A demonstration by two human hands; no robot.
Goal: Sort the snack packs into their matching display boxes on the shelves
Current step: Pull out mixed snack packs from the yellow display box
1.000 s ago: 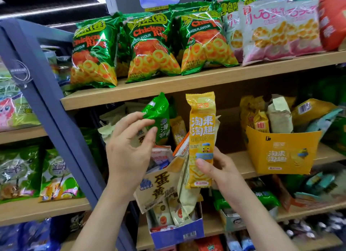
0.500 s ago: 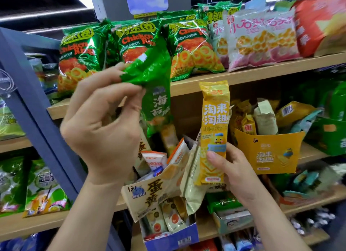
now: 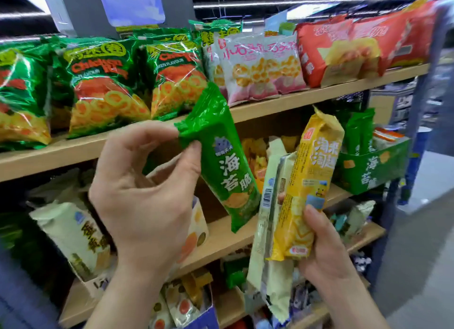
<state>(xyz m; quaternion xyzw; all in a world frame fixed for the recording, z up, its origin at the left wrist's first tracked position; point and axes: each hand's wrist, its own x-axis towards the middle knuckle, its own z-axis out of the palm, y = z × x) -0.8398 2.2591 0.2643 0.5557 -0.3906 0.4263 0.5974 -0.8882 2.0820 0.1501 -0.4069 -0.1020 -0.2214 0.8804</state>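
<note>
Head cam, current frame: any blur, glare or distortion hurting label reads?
Head view, centre: the green seaweed pack and yellow pack are sharp enough to read. Head view, edges: motion blur smears things, notably the cream packs at lower left. Head view, top: glare streaks the foil Chicken Rings bags, and wide-angle distortion slants the top shelf.

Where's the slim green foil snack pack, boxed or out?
Out: the left hand pinches the slim green foil snack pack by its upper corner, tilted, before the wooden shelves.
</note>
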